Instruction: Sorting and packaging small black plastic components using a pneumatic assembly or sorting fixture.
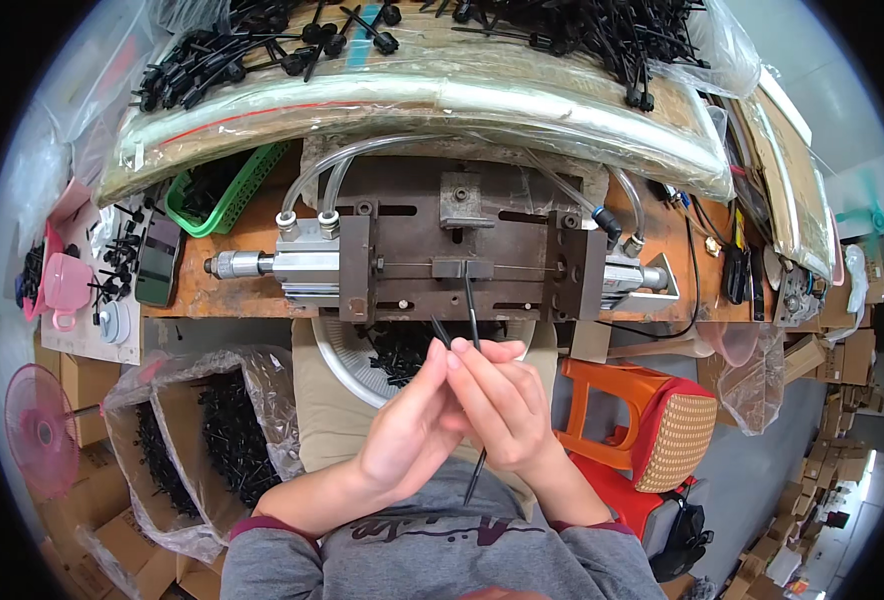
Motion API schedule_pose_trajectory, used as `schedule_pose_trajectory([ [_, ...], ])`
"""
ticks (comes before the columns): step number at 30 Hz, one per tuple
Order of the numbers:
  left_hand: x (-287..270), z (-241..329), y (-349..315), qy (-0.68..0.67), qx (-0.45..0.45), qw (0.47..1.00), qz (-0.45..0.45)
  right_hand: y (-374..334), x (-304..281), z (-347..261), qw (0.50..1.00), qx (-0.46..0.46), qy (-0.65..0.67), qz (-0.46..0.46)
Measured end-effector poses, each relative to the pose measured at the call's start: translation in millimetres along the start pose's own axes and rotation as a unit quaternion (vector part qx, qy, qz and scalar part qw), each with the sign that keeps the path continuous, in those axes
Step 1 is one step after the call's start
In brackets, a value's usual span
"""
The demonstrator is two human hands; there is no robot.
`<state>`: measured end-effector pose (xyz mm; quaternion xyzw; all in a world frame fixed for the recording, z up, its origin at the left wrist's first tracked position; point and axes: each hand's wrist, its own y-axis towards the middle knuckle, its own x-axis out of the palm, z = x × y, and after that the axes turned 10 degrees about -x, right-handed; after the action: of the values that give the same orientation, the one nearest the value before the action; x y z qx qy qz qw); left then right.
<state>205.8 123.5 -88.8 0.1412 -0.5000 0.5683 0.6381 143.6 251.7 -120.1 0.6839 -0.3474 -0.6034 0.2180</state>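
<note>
My two hands are close together in front of the metal fixture. My right hand (507, 410) pinches a thin black rod (473, 312), whose far end reaches the small block (462, 268) at the fixture's middle. Between the fingertips of my left hand (412, 430) is a second black piece, slim with a pointed tip (440, 327). A thin black end (476, 478) sticks out below the hands; which piece it belongs to is hidden by the fingers. Under the fixture's front edge, a white basket (347, 378) on my lap holds black parts (399, 352).
Air cylinders (310, 265) with clear hoses flank the fixture. Black plastic parts (602, 45) are heaped on the wrapped board behind it. A green basket (232, 205) stands at the back left. Bagged boxes of black parts (237, 435) are at left, an orange chair (612, 410) at right.
</note>
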Motion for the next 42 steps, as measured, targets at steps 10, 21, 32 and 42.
schedule_pose_trajectory([
  [10, -17, -10, 7, -0.008, 0.118, 0.991, 0.061, -2, -20, -7, 0.886, 0.222, 0.366, 0.180],
  [21, -23, 11, -10, 0.546, 0.397, 0.723, 0.147, 5, -29, 10, 0.550, 0.471, 0.687, 0.058],
  [32, -19, 10, -7, 0.705, 0.424, 0.560, 0.099, 8, -9, 7, 0.605, 0.448, 0.658, 0.014],
  [42, -20, 20, 12, 0.764, 0.385, 0.440, 0.272, -11, -27, 4, 0.785, 0.358, 0.469, 0.186],
])
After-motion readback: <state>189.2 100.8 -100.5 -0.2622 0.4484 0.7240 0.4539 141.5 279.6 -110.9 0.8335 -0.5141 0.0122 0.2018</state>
